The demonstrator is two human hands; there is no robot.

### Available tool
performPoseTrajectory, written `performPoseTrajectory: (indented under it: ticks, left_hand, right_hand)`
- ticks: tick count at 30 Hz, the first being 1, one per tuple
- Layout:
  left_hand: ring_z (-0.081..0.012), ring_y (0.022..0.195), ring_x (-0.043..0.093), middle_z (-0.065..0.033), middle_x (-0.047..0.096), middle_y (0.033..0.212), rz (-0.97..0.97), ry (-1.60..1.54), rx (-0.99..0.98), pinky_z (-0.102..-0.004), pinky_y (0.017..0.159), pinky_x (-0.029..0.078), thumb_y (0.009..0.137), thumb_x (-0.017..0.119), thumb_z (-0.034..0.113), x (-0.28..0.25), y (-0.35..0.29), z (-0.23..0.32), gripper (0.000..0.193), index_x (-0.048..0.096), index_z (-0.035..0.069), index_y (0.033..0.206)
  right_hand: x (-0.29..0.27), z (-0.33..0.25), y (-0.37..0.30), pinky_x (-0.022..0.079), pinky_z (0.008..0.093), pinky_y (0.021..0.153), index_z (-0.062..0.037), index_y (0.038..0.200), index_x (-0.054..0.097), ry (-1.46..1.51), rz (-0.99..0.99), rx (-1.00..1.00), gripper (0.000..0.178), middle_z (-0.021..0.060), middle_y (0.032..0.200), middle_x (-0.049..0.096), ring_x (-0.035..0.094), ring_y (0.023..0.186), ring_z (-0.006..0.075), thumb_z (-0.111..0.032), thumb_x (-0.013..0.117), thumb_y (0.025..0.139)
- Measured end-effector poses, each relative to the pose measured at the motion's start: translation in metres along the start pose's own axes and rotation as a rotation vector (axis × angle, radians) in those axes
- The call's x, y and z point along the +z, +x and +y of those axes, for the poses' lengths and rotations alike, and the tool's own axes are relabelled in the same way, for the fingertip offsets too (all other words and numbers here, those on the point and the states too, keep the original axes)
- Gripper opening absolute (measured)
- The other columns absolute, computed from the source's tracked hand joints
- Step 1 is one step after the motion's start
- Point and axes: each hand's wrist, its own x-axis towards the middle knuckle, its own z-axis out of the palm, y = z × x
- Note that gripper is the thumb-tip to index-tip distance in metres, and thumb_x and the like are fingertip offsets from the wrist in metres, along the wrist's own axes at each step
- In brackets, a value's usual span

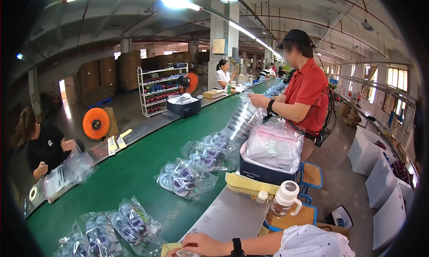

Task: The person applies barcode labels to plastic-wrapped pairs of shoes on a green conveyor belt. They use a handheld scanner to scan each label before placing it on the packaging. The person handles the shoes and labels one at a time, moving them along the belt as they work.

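My right hand, with a black band on its wrist, reaches in at the lower edge. Its fingers are bent and pinched together at a small white printed label. Only a sliver of my left hand shows beside the label, with its fingers mostly cut off by the picture's edge. Yellow backing paper lies by both hands, at the end of a grey metal side table. Left of the hands, several clear-bagged pairs of bluish-purple shoes rest on the green conveyor belt.
More bagged shoes lie farther along the belt. A dark blue box of clear bags stands beyond my table, near a white-lidded bottle. A co-worker in red handles bags; another in black sits across the belt.
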Motion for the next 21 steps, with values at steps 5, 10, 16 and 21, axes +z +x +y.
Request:
performPoseTrajectory:
  ticks: [5, 10, 16, 21]
  left_hand:
    - [-0.0131, 0.093, 0.061, -0.0071, 0.064, 0.104, -0.037, -0.027, -0.05, -0.0258, 0.08, 0.049, 0.091, 0.057, 0.0, 0.0, 0.003, 0.001, 0.027, 0.055, -0.001, 0.118]
    - [-0.0137, 0.092, 0.062, -0.0101, 0.064, 0.106, -0.079, -0.031, -0.117, -0.0257, 0.079, 0.05, 0.087, 0.058, -0.003, 0.002, 0.009, 0.006, 0.039, 0.051, -0.002, 0.125]
    - [-0.0167, 0.095, 0.066, -0.0151, 0.065, 0.108, -0.006, 0.044, -0.152, -0.0262, 0.077, 0.053, 0.083, 0.066, -0.001, -0.017, 0.02, -0.052, 0.048, 0.047, -0.001, 0.127]
    - [-0.015, 0.097, 0.066, -0.0136, 0.064, 0.113, -0.031, -0.068, -0.231, -0.0266, 0.08, 0.053, 0.086, 0.065, -0.002, -0.013, 0.026, -0.055, 0.05, 0.044, -0.002, 0.131]
  right_hand:
    - [-0.004, 0.01, 0.002, 0.048, 0.032, 0.07, 0.0011, 0.088, 0.062, -0.026, 0.06, -0.016, 0.012, 0.0087, 0.089, 0.06, 0.06, 0.079, 0.0228, -0.01, 0.064, 0.085]
    - [-0.008, 0.006, 0.004, 0.049, 0.0347, 0.076, 0.0003, 0.087, 0.06, -0.251, 0.058, -0.222, 0.009, 0.0098, 0.099, 0.057, 0.06, 0.088, 0.027, -0.008, 0.063, 0.084]
    - [-0.016, -0.003, 0.017, 0.051, 0.0359, 0.073, -0.0006, 0.086, 0.061, -0.388, -0.012, -0.309, 0.006, 0.0141, 0.094, 0.06, 0.062, 0.084, 0.0294, 0.0, 0.065, 0.081]
    - [-0.037, -0.002, 0.071, 0.049, 0.0305, 0.077, 0.001, 0.092, 0.061, -0.134, 0.158, -0.116, 0.007, 0.0115, 0.103, 0.062, 0.06, 0.093, 0.0186, -0.001, 0.062, 0.086]
